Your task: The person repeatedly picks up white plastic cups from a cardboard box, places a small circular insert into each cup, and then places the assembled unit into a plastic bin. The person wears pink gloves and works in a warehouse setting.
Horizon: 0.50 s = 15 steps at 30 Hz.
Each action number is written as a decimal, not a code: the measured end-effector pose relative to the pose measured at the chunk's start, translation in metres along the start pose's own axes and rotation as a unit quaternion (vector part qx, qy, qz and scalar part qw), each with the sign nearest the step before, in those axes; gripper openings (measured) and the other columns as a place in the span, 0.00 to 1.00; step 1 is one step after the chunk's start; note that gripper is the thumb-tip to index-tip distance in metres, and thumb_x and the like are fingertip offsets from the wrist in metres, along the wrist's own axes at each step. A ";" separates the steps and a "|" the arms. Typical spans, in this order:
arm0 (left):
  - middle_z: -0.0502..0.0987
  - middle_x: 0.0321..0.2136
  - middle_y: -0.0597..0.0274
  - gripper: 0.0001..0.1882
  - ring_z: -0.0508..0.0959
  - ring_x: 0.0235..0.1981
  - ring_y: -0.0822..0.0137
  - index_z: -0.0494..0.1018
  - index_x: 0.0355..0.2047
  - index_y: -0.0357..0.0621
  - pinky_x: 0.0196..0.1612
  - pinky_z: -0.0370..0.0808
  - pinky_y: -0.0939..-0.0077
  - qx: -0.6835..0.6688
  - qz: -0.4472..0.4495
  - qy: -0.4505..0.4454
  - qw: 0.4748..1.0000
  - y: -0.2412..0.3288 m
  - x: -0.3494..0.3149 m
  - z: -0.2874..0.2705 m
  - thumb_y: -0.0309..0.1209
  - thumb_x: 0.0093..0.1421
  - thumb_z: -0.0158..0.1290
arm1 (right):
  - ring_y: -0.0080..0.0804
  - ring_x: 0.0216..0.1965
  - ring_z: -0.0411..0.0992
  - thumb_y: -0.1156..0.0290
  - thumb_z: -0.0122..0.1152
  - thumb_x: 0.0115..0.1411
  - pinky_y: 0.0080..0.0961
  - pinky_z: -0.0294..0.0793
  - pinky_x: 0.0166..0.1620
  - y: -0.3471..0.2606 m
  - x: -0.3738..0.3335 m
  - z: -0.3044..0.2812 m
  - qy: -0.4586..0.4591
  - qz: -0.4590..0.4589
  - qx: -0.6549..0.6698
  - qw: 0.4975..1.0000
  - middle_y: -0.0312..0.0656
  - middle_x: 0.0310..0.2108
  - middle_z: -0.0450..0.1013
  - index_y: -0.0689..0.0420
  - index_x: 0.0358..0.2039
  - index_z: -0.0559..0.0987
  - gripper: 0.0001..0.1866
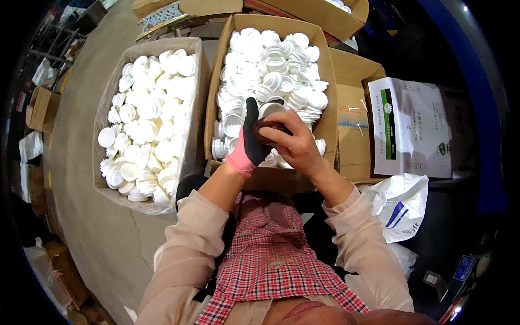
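Note:
My left hand (249, 142), in a pink glove with black palm and fingers, is raised over the near part of a cardboard box of white plastic caps. Its fingers curl around a white plastic cap (270, 110); a black fingertip shows at the cap's far edge. Bare and closed, my right hand (297, 142) meets the left one from the right side. Its bent fingers press in at a dark brown patch between the hands, and I cannot make out what they grip. The box (331, 108) is heaped with white caps (254, 51).
At the left stands a plastic-lined box (196, 103) full of similar caps. An opened cardboard box (352, 146) and a printed white carton (417, 127) are at the right, with a white plastic bag (401, 208) nearer me. More cardboard boxes (317, 16) stand at the back.

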<state>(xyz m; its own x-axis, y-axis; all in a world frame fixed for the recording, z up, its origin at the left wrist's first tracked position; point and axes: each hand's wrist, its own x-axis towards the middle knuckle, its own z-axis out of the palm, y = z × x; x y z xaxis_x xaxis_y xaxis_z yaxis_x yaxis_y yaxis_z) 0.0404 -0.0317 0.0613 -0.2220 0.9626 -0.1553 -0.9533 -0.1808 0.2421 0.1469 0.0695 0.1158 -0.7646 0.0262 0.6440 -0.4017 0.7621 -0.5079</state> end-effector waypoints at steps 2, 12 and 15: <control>0.76 0.39 0.61 0.32 0.78 0.40 0.67 0.71 0.49 0.41 0.43 0.76 0.75 0.063 0.030 0.007 0.998 -0.008 0.004 -0.012 0.57 0.69 0.35 | 0.43 0.40 0.71 0.86 0.61 0.45 0.32 0.72 0.45 0.004 -0.001 -0.004 0.013 0.032 -0.011 0.999 0.44 0.42 0.71 0.57 0.42 0.79 0.21; 0.70 0.52 0.52 0.23 0.71 0.54 0.59 0.65 0.56 0.38 0.57 0.67 0.70 0.652 0.393 0.051 0.647 -0.006 -0.005 0.008 0.22 0.59 0.47 | 0.53 0.41 0.72 0.69 0.60 0.59 0.39 0.71 0.45 0.033 -0.019 0.007 0.096 0.329 -0.012 0.939 0.54 0.37 0.72 0.63 0.44 0.75 0.15; 0.70 0.51 0.52 0.20 0.70 0.53 0.60 0.65 0.56 0.36 0.58 0.64 0.70 0.589 0.357 0.106 0.717 -0.006 -0.001 -0.003 0.29 0.63 0.43 | 0.49 0.43 0.73 0.64 0.63 0.58 0.36 0.71 0.48 0.026 -0.032 0.036 0.009 0.404 0.180 0.897 0.56 0.41 0.73 0.64 0.43 0.73 0.19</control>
<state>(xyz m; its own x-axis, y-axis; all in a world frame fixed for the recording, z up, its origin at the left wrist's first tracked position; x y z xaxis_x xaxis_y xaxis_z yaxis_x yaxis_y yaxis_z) 0.0459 -0.0318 0.0572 -0.7129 0.6342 0.2992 0.2255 -0.1967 0.9542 0.1430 0.0652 0.0614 -0.8722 0.4890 -0.0091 0.1401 0.2318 -0.9626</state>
